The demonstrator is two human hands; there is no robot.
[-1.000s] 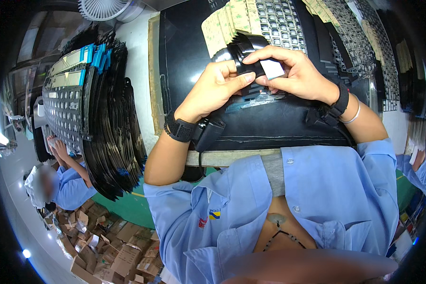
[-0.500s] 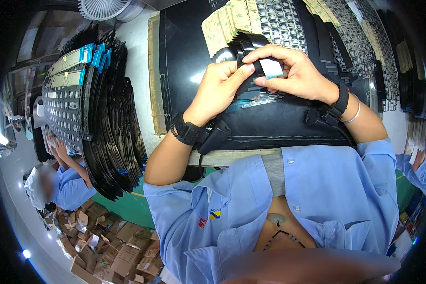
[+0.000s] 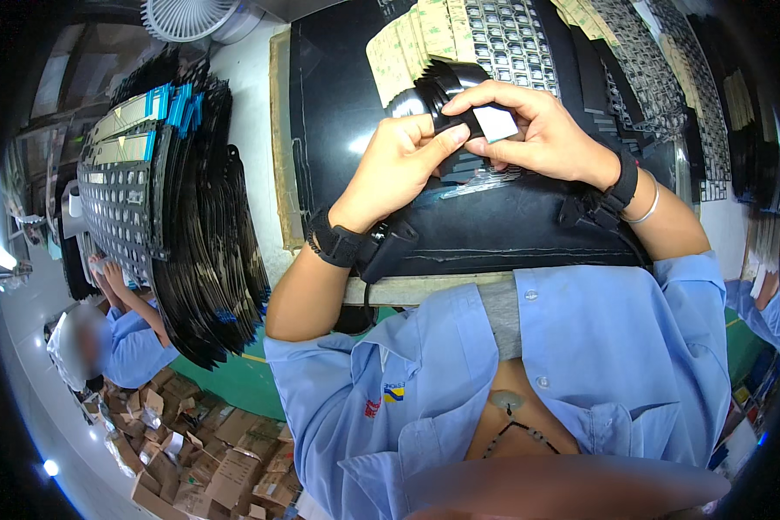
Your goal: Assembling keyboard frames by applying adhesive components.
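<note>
A fanned bunch of glossy black sheets [image 3: 449, 80] curves up over the black work mat between my hands. My left hand [image 3: 396, 165] is closed, its thumb and fingers pinching the near left edge of the bunch. On the other side my right hand [image 3: 550, 130] is closed too, index finger lying across the sheets and thumb below. A small white piece [image 3: 496, 123] with a thin blue edge shows between that thumb and finger; whether it is attached to the sheets I cannot tell. Clear, shiny strips [image 3: 485, 183] lie just under my hands.
Yellowish patterned sheets [image 3: 407, 43] and a perforated black panel [image 3: 513, 48] lie beyond my hands on the black mat [image 3: 338, 104]. More panels are layered at right. A tall stack of black panels [image 3: 208, 225] stands at left, near a white fan [image 3: 191, 17]. Another person [image 3: 134, 334] works beyond it.
The white piece has tilted and shows more of its white face, with less blue. My left thumb has shifted slightly right along the sheets. Both hands otherwise keep their places.
</note>
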